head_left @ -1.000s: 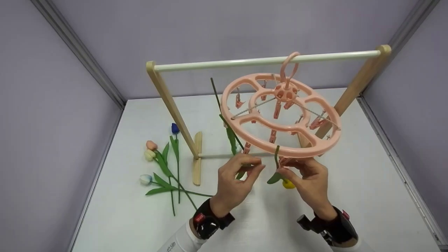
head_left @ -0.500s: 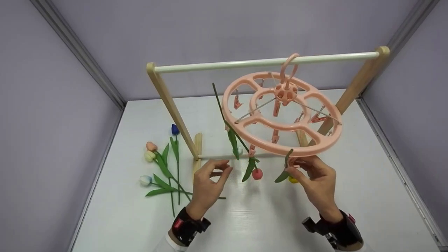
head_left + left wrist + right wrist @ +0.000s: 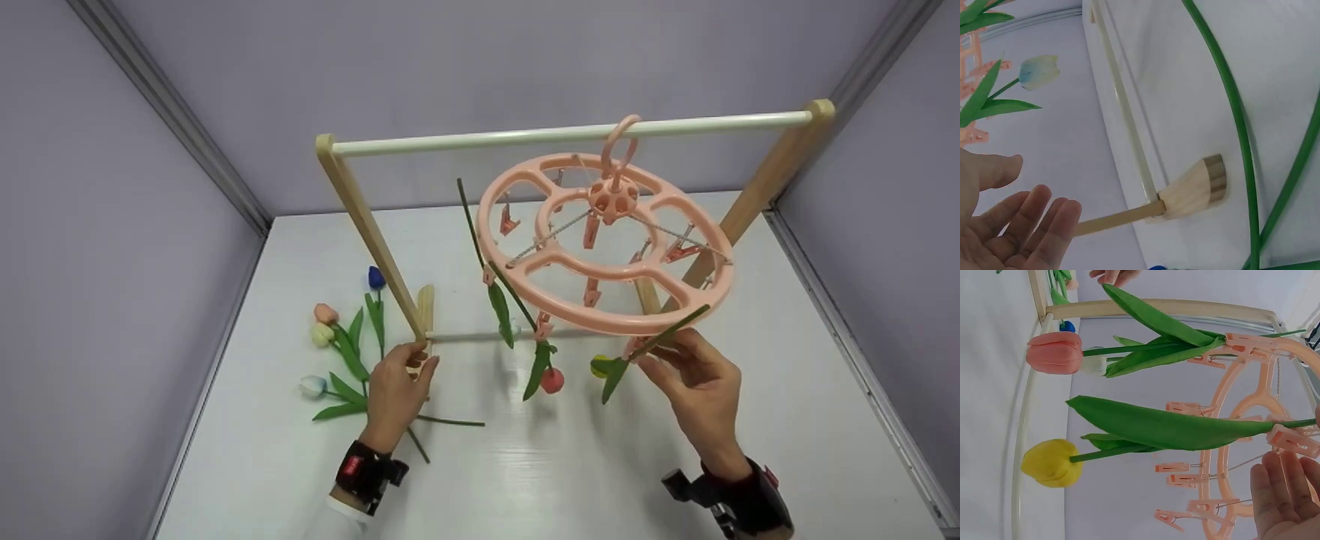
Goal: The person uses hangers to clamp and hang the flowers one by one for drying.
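A pink ring hanger [image 3: 600,324] with clips hangs from the rack's white bar [image 3: 525,137]. My right hand [image 3: 654,358] pinches the yellow tulip's [image 3: 598,366] stem at a rim clip [image 3: 1292,439]. In the right wrist view my fingers [image 3: 1280,495] lie just under that clip, and the yellow flower [image 3: 1050,463] points away from them. A red tulip [image 3: 552,380] hangs head down from the neighbouring clip. My left hand [image 3: 412,364] hovers, holding nothing, by the rack's wooden foot [image 3: 1196,188]. In the left wrist view its fingers [image 3: 1044,219] are relaxed.
A third tulip [image 3: 499,300] hangs from the ring's left side. Several tulips [image 3: 330,345] lie on the white table, left of the rack's left post [image 3: 371,232]. One green stem [image 3: 450,421] reaches out past my left hand. Grey walls close in on three sides.
My left hand let go of the red tulip, which now hangs from its clip, and moved left and down to the rack's foot. My right hand tilted the yellow tulip's stem sideways.
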